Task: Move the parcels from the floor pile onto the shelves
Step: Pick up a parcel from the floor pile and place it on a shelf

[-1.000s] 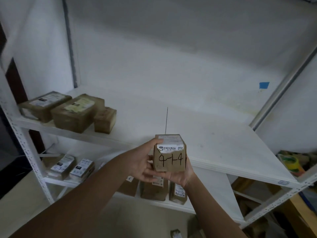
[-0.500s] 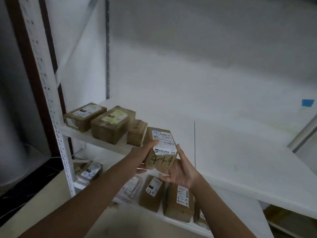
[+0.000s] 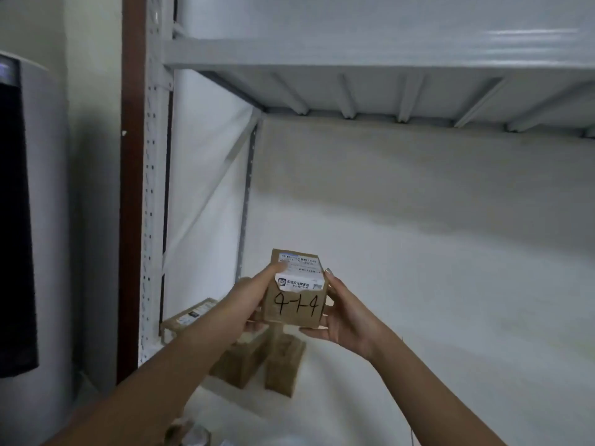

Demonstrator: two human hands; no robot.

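Observation:
A small brown cardboard parcel [image 3: 296, 300] with a white label on top and "4-1-4" handwritten on its front is held up in front of the white shelf [image 3: 434, 365]. My left hand [image 3: 248, 304] grips its left side with the thumb on the label. My right hand [image 3: 344, 313] cups its right side and underside. Three brown parcels lie on the shelf below the held one: one [image 3: 190, 317] at the far left, one [image 3: 241, 362] partly behind my left forearm, and a smaller one [image 3: 283, 368] beside it.
A white perforated shelf upright [image 3: 154, 188] and a brown post [image 3: 132, 188] stand on the left. The underside of the upper shelf [image 3: 386, 88] spans the top. A dark cloth [image 3: 16, 226] hangs at the far left. Bare shelf surface stretches to the right of the parcels.
The view has swung left and upward, so the upper shelf now shows. Both hands have carried the parcel up above the row of parcels on the shelf.

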